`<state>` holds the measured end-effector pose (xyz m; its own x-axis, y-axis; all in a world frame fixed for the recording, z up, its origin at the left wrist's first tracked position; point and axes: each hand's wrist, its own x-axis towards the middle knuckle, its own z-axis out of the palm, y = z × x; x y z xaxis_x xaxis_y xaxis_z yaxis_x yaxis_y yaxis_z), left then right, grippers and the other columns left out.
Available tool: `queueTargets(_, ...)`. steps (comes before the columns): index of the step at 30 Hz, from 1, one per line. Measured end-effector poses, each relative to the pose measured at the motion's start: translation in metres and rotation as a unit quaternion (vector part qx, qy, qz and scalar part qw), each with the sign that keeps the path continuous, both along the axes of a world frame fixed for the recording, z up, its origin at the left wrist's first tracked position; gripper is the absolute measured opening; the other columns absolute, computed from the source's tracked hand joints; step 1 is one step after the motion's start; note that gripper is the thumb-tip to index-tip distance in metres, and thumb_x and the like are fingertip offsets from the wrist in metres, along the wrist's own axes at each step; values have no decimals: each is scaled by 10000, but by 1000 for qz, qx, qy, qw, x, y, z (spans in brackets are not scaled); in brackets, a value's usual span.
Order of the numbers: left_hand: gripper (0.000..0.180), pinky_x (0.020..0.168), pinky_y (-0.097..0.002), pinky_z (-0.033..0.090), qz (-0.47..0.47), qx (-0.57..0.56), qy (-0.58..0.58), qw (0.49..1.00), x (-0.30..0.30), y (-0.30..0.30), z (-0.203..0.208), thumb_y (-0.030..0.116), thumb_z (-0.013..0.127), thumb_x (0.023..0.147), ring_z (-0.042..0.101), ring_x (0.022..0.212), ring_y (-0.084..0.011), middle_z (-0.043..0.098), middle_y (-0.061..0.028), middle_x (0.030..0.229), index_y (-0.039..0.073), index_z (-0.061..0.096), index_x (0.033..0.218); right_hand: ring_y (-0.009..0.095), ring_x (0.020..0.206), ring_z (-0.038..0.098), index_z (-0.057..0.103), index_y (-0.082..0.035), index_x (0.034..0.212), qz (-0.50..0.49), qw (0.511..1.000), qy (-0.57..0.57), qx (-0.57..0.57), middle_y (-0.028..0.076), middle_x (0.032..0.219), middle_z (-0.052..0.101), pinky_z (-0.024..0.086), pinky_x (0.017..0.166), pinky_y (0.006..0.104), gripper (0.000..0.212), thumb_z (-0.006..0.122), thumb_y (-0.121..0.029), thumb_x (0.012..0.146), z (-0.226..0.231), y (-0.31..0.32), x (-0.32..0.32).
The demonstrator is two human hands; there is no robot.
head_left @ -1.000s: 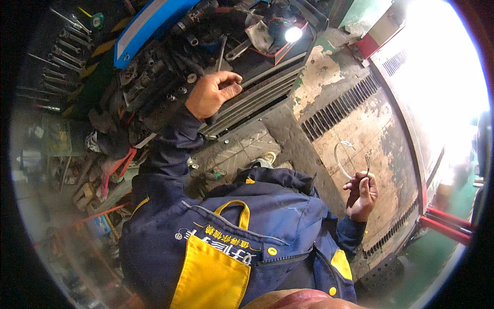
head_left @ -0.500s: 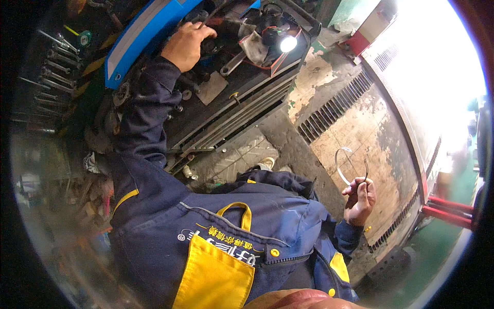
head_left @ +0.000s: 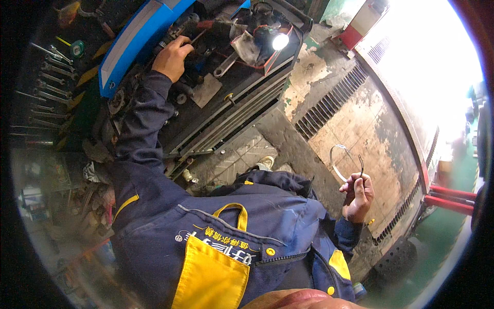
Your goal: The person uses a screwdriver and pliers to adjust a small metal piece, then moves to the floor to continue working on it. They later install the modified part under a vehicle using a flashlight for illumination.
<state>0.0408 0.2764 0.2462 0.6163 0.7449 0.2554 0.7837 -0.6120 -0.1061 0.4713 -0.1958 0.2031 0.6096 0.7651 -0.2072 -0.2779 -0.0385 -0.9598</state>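
My right hand (head_left: 358, 198) pinches a thin metal band (head_left: 334, 164) bent into an open loop, which stands up above the fingers over the floor. Its other end near the fingertips looks dark. At the upper left, my left hand (head_left: 172, 59) hovers over the cluttered tool cart top (head_left: 185, 126), fingers bent and a little apart. I see nothing held in it. Beside its fingertips lies a thin rod (head_left: 198, 36), and I cannot tell whether they touch. A combination wrench (head_left: 225, 65) and a flat grey-brown piece (head_left: 207, 90) lie to the right of this hand.
A blue panel (head_left: 131, 38) edges the cart's far left. Several wrenches (head_left: 54, 85) and a tape measure (head_left: 77, 48) lie beyond it. A lit lamp (head_left: 280, 42) shines on the cart. Floor grating (head_left: 332, 100) and red bars (head_left: 450, 199) are at the right.
My left hand has drawn back slightly to the left and down over the cart. The right hand keeps hold of the metal band. The view has shifted a little.
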Motion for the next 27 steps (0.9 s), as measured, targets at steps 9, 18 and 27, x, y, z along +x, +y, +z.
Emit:
queueTargets(9, 364, 1025, -524, 608, 67, -24, 23, 997, -16, -3, -20, -25, 608, 993, 628, 1265, -385, 591, -106, 1461, 128, 661, 1318, 152, 743, 659, 642, 13, 1145, 1, 1000, 9, 11, 74, 915, 669, 574, 697, 327, 283, 660, -259, 1066, 0, 4, 0)
queueTargets(18, 364, 950, -421, 600, -28, 102, -222, 969, 26, -63, 64, 32, 659, 995, 683, 1146, -269, 678, -114, 1302, 77, 619, 1354, 69, 514, 360, 638, -65, 1234, -28, 934, 342, 94, -68, 659, 432, 353, 506, 266, 299, 510, -315, 1131, -62, 93, 36)
queueTargets(27, 246, 950, -389, 570, 76, -466, -664, 580, 48, -225, -27, 25, 659, 1007, 685, 1047, -214, 671, -121, 1276, 9, 595, 1244, 95, 576, 508, 394, -1, 1580, 168, 891, 416, 69, 193, 1528, 574, 524, 671, 305, 641, 453, 49, 943, -144, 272, -27)
